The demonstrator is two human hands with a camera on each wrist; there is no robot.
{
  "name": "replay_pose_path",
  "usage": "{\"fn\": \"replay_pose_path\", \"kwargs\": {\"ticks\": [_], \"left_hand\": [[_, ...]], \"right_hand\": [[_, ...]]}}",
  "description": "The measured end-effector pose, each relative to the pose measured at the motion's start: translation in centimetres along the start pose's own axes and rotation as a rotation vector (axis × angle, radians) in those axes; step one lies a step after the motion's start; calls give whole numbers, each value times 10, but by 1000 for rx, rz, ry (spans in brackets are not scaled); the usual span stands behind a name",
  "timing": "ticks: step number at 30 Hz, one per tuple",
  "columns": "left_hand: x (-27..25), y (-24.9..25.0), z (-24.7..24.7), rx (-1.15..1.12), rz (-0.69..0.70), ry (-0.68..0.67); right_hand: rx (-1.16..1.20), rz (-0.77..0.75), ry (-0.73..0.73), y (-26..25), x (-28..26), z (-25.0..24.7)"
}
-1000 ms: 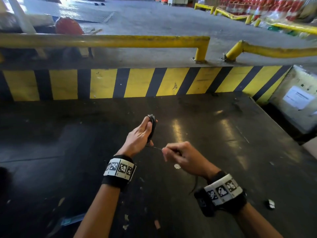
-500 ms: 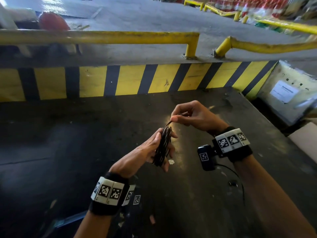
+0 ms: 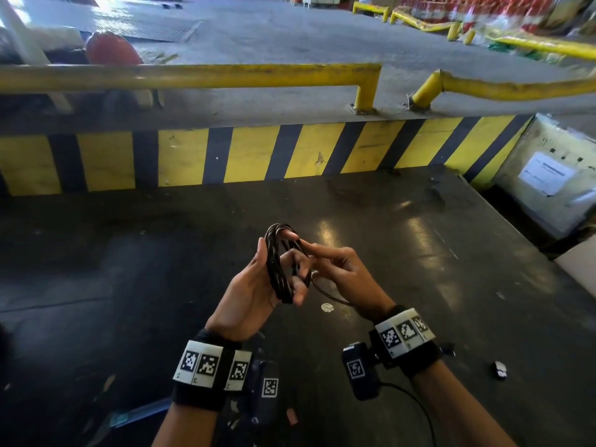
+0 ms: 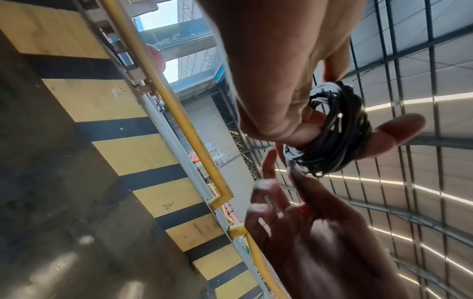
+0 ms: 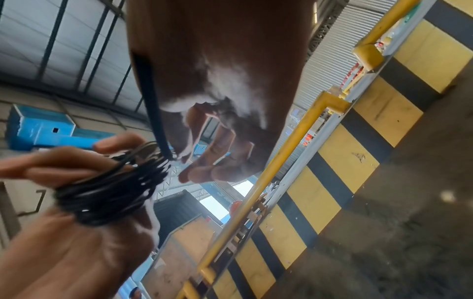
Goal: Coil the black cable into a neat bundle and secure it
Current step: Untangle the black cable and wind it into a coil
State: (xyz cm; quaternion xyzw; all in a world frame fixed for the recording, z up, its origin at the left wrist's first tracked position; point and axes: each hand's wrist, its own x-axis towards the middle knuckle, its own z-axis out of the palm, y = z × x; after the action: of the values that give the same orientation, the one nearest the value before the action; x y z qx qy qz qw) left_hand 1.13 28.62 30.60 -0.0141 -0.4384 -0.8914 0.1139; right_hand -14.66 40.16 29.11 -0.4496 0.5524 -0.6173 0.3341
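Note:
The black cable is wound in several loops round the fingers of my left hand, which holds the coil upright over the dark table. My right hand is right beside the coil, its index tip touching the top loops. The free strand runs from the coil's lower side under my right palm. In the left wrist view the coil wraps my fingers, with the right hand's fingers just below it. The right wrist view shows the strand running along my palm to the coil.
A yellow-and-black striped barrier with a yellow rail closes off the table's far side. A pale box stands beyond the right edge. A small white disc and a small dark object lie on the table.
My right hand carried the free strand from low right of the coil up over its top, then down to its right side. The left hand turned the coil more upright.

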Motion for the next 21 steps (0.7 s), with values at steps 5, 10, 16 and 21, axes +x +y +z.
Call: {"fn": "replay_pose_path", "kwargs": {"ticks": [5,10,16,21], "left_hand": [[2,-2,1,-27,78,89],[4,-1,1,-71,161,169],[5,2,-1,-63,191,245],[9,-10,3,36,237,348]], "right_hand": [[36,87,23,-2,-10,12],[-136,24,38,7,-20,10],[-166,62,156,8,-35,17],[-159,45,309,11,-38,34]]}}
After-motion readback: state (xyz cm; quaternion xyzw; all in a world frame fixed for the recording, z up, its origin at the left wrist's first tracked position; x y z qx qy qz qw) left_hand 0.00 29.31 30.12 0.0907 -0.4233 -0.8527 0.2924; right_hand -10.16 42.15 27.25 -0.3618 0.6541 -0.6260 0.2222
